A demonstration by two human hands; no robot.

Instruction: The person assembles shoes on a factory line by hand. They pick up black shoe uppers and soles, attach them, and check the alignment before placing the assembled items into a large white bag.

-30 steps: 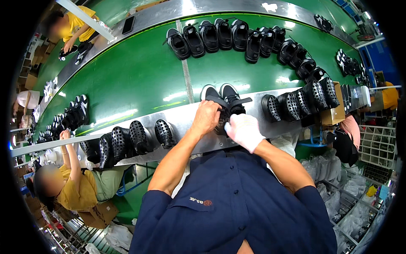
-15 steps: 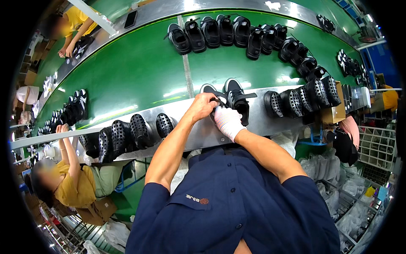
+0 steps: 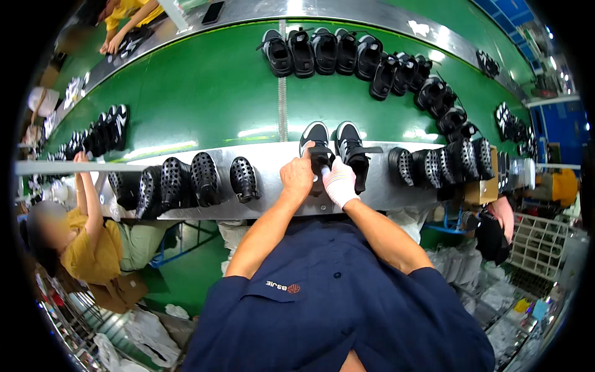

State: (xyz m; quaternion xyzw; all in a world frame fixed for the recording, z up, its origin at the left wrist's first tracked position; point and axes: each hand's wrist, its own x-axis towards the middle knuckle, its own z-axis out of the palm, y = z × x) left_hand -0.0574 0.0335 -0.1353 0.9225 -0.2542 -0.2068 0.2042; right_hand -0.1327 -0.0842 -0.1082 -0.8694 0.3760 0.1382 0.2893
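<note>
A black-and-grey strapped low shoe (image 3: pixel 315 132) sits on the silver metal ledge (image 3: pixel 271 162), its toe toward 12 o'clock. The bare left hand (image 3: pixel 297 178) curls at its 7 o'clock; the white-gloved right hand (image 3: pixel 341 184) bunches at 5 (whether either grips anything, I cannot tell). A matching black-and-grey shoe (image 3: pixel 351 137) stands at 3; a glossy black dimpled form (image 3: pixel 242 173) at 8.

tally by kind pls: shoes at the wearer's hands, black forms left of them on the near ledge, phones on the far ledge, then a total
Shoes: 2
Black forms: 5
Phone: 1
Total: 8
</note>
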